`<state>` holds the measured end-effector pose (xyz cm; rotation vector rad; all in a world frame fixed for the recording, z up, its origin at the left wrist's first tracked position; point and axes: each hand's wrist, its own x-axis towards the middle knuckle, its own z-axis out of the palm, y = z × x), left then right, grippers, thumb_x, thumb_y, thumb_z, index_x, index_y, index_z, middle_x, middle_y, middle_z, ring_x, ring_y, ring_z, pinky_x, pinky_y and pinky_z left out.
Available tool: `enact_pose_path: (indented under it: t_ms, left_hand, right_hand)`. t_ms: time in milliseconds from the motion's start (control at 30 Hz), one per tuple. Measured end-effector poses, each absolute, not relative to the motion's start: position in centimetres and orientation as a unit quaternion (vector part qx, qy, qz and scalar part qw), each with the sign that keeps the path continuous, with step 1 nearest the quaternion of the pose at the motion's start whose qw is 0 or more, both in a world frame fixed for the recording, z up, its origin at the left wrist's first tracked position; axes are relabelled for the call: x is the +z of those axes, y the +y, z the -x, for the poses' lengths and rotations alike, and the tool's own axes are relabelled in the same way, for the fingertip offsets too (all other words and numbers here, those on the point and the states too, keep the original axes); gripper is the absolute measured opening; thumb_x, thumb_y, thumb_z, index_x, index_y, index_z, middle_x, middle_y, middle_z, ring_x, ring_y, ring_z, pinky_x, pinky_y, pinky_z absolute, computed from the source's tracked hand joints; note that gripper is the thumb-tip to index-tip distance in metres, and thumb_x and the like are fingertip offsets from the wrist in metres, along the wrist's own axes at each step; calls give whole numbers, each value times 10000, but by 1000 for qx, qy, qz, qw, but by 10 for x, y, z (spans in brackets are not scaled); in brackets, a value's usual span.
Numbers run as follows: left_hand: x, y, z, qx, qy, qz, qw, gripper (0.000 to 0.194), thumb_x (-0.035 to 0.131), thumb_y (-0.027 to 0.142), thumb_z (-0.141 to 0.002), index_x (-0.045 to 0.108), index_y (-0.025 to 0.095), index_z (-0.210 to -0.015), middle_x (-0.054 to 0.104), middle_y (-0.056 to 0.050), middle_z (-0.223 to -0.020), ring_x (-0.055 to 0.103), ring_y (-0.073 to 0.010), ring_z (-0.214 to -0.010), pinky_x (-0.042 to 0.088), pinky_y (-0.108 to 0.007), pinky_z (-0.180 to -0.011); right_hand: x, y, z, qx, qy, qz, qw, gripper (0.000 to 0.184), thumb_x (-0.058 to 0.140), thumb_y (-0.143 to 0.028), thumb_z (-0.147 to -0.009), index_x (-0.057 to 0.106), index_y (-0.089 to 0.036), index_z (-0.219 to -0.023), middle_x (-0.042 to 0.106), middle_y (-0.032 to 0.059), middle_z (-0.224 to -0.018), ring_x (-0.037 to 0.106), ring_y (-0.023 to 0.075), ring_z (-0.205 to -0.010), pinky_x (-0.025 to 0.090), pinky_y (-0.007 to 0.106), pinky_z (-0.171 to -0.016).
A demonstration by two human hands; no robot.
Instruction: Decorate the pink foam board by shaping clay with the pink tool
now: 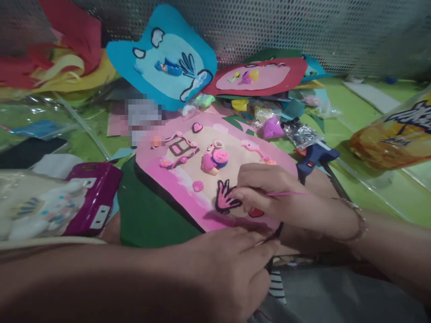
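A pink card picture with a cream middle lies before me, decorated with clay pieces. A pink snail-like figure, a pink shell and a small heart sit on it. My right hand is closed in a pinch around a thin pink stick. Its fingertips are at a black-outlined pink branching shape; the stick's working end is hidden by the fingers. Along the card's near edge my left hand lies flat, fingers stretched out and resting on the border.
Behind stand a blue card picture and a red one. A blue glue gun, a lump of purple clay and a yellow snack bag lie right. Green card and a purple-edged pouch are left.
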<state>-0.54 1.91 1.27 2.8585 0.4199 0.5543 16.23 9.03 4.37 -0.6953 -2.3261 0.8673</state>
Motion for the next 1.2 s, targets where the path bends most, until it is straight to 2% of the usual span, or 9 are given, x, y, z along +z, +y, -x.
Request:
enact_pose_path:
  t_ms: [200, 367, 500, 600, 667, 800, 967, 1067, 1200]
  left_hand:
    - [12, 21, 5, 207, 114, -968, 89, 299, 373, 134, -931, 666, 95, -887, 578, -135, -1260, 530, -244, -1172, 348, -339, -1062]
    - [13, 21, 3, 202, 142, -965, 88, 332, 350, 131, -940, 665, 112, -837, 579, -113, -1267, 503, -228, -1210, 316, -326, -1089]
    - [15, 21, 3, 201, 127, -968, 76, 348, 329, 102, -926, 670, 107, -854, 588, -119, -1253, 515, -230, -1195, 317, -345, -1093]
    - [13, 21, 4, 202, 122, -969, 68, 349, 322, 94, -916, 664, 108, -845, 593, -121, -1246, 510, -243, -1198, 314, -360, -1095]
    - [11, 21, 4, 227, 126, -963, 67, 351, 322, 108, -917, 658, 112, -818, 605, -122, -1226, 528, -243, -1173, 337, -348, -1076]
    - [6, 21, 3, 258, 119, -956, 70, 332, 344, 106, -904, 645, 110, -765, 622, -138, -1191, 556, -253, -1132, 374, -355, -1044]
    - [11, 20, 4, 225, 126, -964, 62, 360, 313, 102, -921, 656, 111, -812, 597, -127, -1240, 530, -250, -1177, 362, -356, -1060]
    - [13, 20, 4, 193, 127, -971, 62, 335, 338, 99, -925, 670, 96, -879, 570, -128, -1280, 482, -251, -1237, 291, -362, -1115]
    - [11, 21, 3, 237, 121, -962, 65, 307, 373, 92, -909, 675, 75, -857, 600, -152, -1231, 521, -259, -1201, 327, -364, -1102]
  right_hand:
    - [50, 94, -174, 411, -787, 354, 294, 75, 585, -206, -863, 600, -133, -876, 637, 32, -835, 625, 96, -704, 514, 192, -588]
    - [55, 97, -183, 341, -804, 368, 319, 177, 472, -185, -923, 584, -162, -1057, 568, -5, -695, 553, 77, -580, 468, 192, -513]
    - [55, 97, -185, 388, -813, 344, 265, 432, 421, -98, -917, 399, -208, -1334, 530, -61, -587, 506, 67, -491, 411, 185, -455]
    - [53, 98, -185, 444, -789, 330, 267, 235, 417, -107, -921, 564, -163, -1096, 588, -21, -675, 556, 62, -552, 460, 180, -503]
    - [52, 99, -186, 493, -756, 324, 284, 177, 439, -135, -925, 611, -149, -965, 647, 26, -819, 626, 89, -705, 517, 195, -606]
    - [54, 96, -188, 556, -711, 288, 319, 229, 483, -102, -903, 612, -220, -1052, 658, 24, -1083, 644, 127, -932, 545, 216, -704]
    - [53, 97, -189, 531, -700, 305, 367, 141, 531, -196, -911, 651, -185, -838, 603, -1, -794, 573, 73, -643, 501, 193, -591]
    - [50, 103, -190, 545, -698, 287, 365, 245, 481, -283, -946, 664, -162, -836, 592, 35, -869, 574, 87, -702, 508, 220, -637]
    - [49, 108, -188, 554, -693, 323, 328, 151, 509, -195, -912, 628, -150, -833, 606, 22, -837, 608, 73, -682, 526, 187, -619]
